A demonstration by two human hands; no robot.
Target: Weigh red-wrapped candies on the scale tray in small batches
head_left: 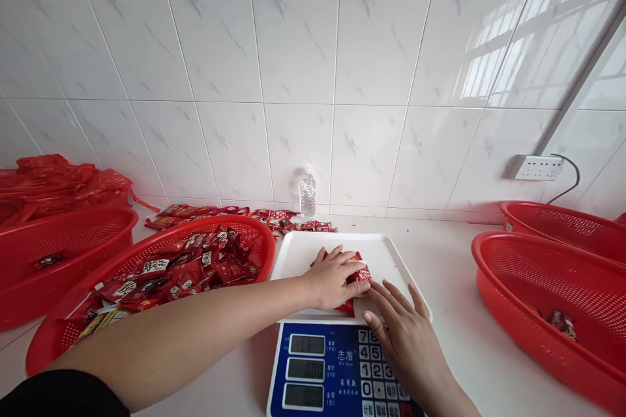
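Observation:
On the white tray [401,277] of a blue scale [306,322] lie several red snack packets [362,273]. My left hand [335,279] rests over them with its fingers spread, covering most of them. At their right edge, my right hand [403,326] has its fingers stretched out and the fingertips close to the packets. Its palm hangs over part of the keypad; whether it touches the packets I cannot tell. Left of the tray stands a red plastic basket [267,244] full of similar packets [180,273], partly hidden behind my left forearm.
A clear bottle [308,194] stands by the tiled wall, near loose red packets [195,212]. At far left are another red basket [117,221] and red plastic bags [63,179]. Two red baskets [493,260] stand right, under a power strip [536,168] with a cable.

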